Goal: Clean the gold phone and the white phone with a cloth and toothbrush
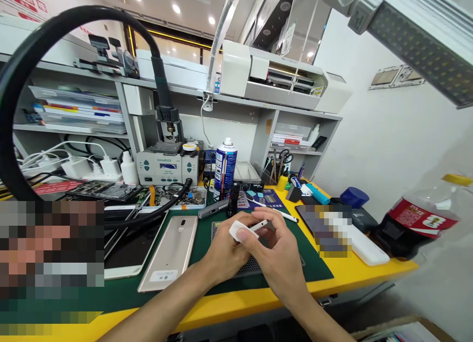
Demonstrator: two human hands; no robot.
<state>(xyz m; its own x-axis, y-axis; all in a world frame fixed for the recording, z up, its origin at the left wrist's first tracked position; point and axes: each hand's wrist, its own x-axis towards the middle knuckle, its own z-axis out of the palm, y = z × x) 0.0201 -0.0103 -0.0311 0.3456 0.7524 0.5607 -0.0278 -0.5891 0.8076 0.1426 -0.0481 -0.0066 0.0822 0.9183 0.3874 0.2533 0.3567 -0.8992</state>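
Both hands meet above the front of the green mat (310, 268). My left hand (225, 251) is closed around a thin, pale, phone-like device (260, 225), seen edge-on with a small slot or hole in its end. My right hand (281, 248) has its thumb pressed on a folded white wipe (236, 228) against the device, its fingers curled around the far side. Most of the device is hidden by the hands. Beneath them lies a dark perforated pad (251, 268). A gold phone (172, 253) rests back up, left of my left hand.
A blue spray can (225, 167) and a black flashlight (233, 199) stand behind the hands. A white-framed tablet (136, 248) lies left, under a black hose (158, 216). A cola bottle (421, 214) and a white power bank (365, 241) are right. A lamp (421, 41) hangs overhead.
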